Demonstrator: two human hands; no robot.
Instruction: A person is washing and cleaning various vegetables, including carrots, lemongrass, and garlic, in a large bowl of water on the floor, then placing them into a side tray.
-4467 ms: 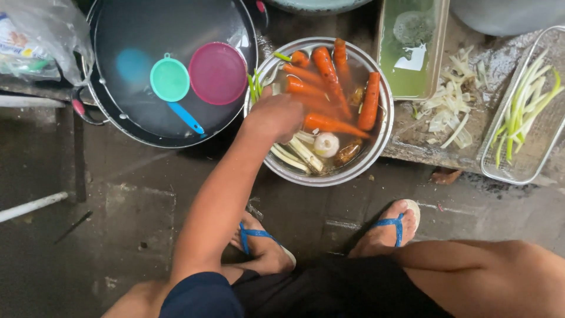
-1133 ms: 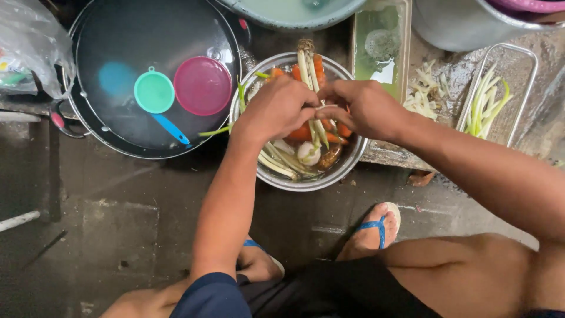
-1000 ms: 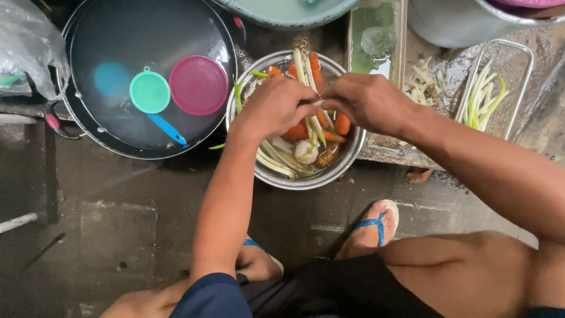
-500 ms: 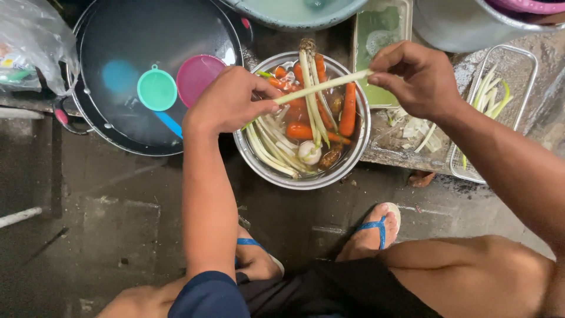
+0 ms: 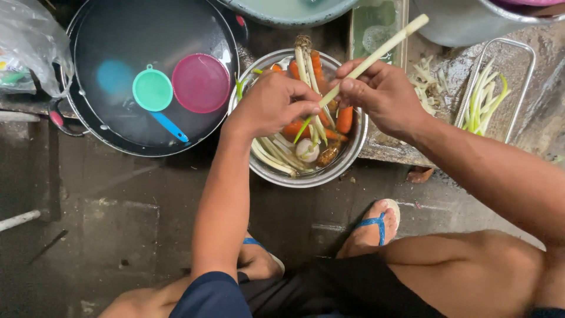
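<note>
Fingers (image 5: 347,88) of both hands pinch one lemongrass stalk (image 5: 376,54).

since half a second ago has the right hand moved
Yes. The right hand has come in toward the bowl rim, nearer the left hand, holding the stalk.

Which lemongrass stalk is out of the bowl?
The long pale stalk held between both hands, right hand and left hand; the others lie in the metal bowl.
</note>
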